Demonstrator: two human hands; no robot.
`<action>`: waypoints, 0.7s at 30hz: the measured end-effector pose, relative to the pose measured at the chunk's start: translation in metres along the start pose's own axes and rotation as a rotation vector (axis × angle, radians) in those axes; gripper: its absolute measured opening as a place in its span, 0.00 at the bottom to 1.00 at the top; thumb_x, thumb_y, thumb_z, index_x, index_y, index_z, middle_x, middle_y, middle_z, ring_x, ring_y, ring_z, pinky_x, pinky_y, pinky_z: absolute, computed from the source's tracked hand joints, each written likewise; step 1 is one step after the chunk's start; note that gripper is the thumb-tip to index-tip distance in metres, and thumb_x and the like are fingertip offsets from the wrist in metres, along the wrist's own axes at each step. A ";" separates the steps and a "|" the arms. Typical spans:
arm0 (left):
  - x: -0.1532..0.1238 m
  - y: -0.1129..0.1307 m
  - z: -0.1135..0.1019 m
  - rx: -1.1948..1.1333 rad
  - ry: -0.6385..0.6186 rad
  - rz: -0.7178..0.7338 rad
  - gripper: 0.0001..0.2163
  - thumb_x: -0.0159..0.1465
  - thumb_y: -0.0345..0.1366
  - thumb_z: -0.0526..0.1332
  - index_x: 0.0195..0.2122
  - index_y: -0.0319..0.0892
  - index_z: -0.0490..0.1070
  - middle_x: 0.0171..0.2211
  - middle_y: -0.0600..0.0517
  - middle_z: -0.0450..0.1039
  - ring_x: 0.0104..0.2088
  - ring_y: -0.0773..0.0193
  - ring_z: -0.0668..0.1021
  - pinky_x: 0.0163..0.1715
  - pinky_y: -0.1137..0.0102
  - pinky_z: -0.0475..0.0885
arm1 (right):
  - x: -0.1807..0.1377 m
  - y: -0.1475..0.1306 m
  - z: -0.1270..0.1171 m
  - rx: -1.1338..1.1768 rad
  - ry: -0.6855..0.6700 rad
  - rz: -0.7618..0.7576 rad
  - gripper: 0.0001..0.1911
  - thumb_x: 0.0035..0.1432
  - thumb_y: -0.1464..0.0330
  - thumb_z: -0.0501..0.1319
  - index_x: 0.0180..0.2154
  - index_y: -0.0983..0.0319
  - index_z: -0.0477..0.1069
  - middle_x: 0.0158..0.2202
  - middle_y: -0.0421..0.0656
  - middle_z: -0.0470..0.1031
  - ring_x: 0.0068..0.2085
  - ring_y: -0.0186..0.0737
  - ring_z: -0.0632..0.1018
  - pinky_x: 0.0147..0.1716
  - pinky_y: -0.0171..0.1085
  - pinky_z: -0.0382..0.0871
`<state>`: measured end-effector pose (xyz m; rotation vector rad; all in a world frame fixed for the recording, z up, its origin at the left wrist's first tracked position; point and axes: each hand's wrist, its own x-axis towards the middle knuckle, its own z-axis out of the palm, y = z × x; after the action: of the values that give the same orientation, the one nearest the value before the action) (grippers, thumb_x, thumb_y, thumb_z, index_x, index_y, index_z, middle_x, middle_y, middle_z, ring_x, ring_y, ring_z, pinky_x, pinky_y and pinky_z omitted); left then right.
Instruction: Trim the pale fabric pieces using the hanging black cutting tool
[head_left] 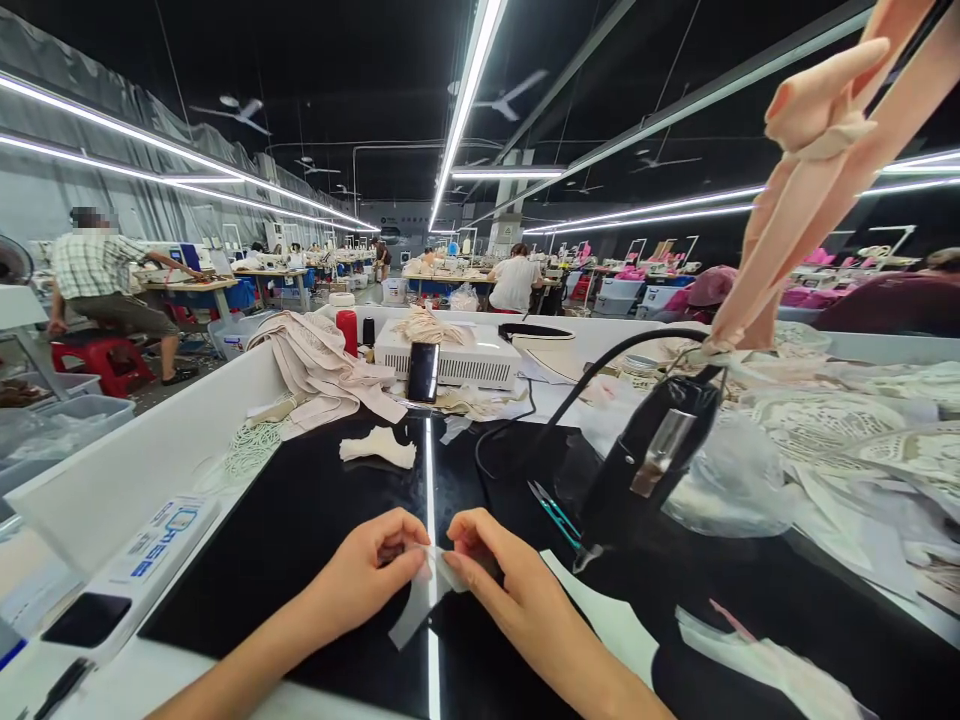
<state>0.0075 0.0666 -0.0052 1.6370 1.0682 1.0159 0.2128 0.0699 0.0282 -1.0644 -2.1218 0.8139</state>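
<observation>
Between my two hands, low over the glossy black tabletop [300, 560], is a thin, whitish translucent strip [411, 612]. My left hand [379, 560] pinches one side of it between thumb and finger. Close beside it, my right hand [495, 570] pinches the other side, fingers curled. A tail of the strip hangs down toward the table. Beyond my hands lies a small cream fabric piece [377, 447]. Thread snips [555, 515] with teal handles rest to the right, near a black upright holder [649, 450]. A pale sheet [604, 610] lies partly behind my right forearm.
Beige fabric strips [322, 370] are heaped at back left, near a red thread cone [346, 332]. A phone [424, 372] leans against a white vented box [476, 365]. Lace pieces [840, 430] and a plastic bag [739, 480] crowd the right. A black cable [570, 395] arches across.
</observation>
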 end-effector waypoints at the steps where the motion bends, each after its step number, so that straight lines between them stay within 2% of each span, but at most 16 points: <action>1: 0.002 -0.002 -0.001 -0.024 0.015 -0.010 0.09 0.64 0.41 0.61 0.39 0.41 0.71 0.28 0.55 0.71 0.29 0.67 0.73 0.31 0.73 0.67 | 0.004 0.001 0.001 0.004 0.014 -0.007 0.05 0.66 0.68 0.57 0.36 0.58 0.69 0.32 0.37 0.72 0.33 0.36 0.73 0.33 0.33 0.67; 4: 0.007 -0.009 -0.008 -0.074 0.070 -0.029 0.16 0.62 0.45 0.62 0.47 0.41 0.70 0.26 0.58 0.67 0.25 0.68 0.71 0.27 0.74 0.66 | 0.017 0.005 0.005 -0.010 0.069 -0.024 0.07 0.62 0.72 0.59 0.32 0.59 0.72 0.29 0.38 0.74 0.31 0.36 0.74 0.31 0.33 0.66; 7: 0.015 -0.014 -0.020 -0.075 0.124 -0.041 0.21 0.61 0.47 0.63 0.52 0.41 0.68 0.27 0.58 0.68 0.23 0.69 0.72 0.24 0.74 0.65 | 0.034 0.006 0.011 -0.028 0.139 -0.037 0.07 0.63 0.70 0.59 0.33 0.59 0.75 0.30 0.39 0.76 0.31 0.37 0.75 0.31 0.34 0.67; 10: 0.028 -0.014 -0.041 -0.021 0.185 -0.043 0.22 0.62 0.46 0.65 0.54 0.42 0.67 0.29 0.57 0.71 0.23 0.69 0.73 0.23 0.74 0.66 | 0.057 0.004 0.016 -0.065 0.208 -0.045 0.08 0.64 0.68 0.58 0.36 0.58 0.76 0.32 0.39 0.78 0.33 0.38 0.77 0.34 0.35 0.69; 13: 0.050 -0.012 -0.068 0.069 0.244 -0.037 0.20 0.66 0.43 0.64 0.56 0.41 0.66 0.34 0.54 0.74 0.27 0.67 0.76 0.27 0.72 0.72 | 0.085 0.001 0.022 -0.144 0.264 -0.042 0.07 0.65 0.69 0.59 0.38 0.58 0.76 0.36 0.40 0.79 0.35 0.38 0.77 0.37 0.36 0.70; 16: 0.075 -0.010 -0.091 0.189 0.288 -0.032 0.15 0.70 0.41 0.62 0.55 0.40 0.69 0.47 0.47 0.74 0.40 0.60 0.79 0.39 0.62 0.78 | 0.114 0.000 0.029 -0.258 0.288 -0.022 0.07 0.67 0.69 0.59 0.39 0.59 0.76 0.37 0.41 0.79 0.39 0.40 0.78 0.41 0.39 0.72; 18: 0.089 -0.010 -0.102 0.284 0.307 -0.023 0.15 0.70 0.40 0.62 0.55 0.40 0.69 0.52 0.45 0.72 0.46 0.56 0.79 0.44 0.57 0.78 | 0.130 0.002 0.034 -0.342 0.283 -0.008 0.07 0.67 0.67 0.60 0.42 0.61 0.75 0.42 0.43 0.79 0.43 0.41 0.78 0.45 0.43 0.74; 21: 0.102 -0.013 -0.109 0.425 0.310 0.006 0.16 0.70 0.40 0.62 0.56 0.40 0.69 0.54 0.45 0.72 0.48 0.55 0.78 0.46 0.55 0.77 | 0.145 0.008 0.041 -0.466 0.255 0.019 0.12 0.67 0.63 0.61 0.49 0.62 0.73 0.50 0.46 0.76 0.47 0.43 0.79 0.47 0.47 0.76</action>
<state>-0.0676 0.1926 0.0253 1.8516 1.5724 1.1257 0.1156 0.1853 0.0329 -1.3419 -2.1269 0.1712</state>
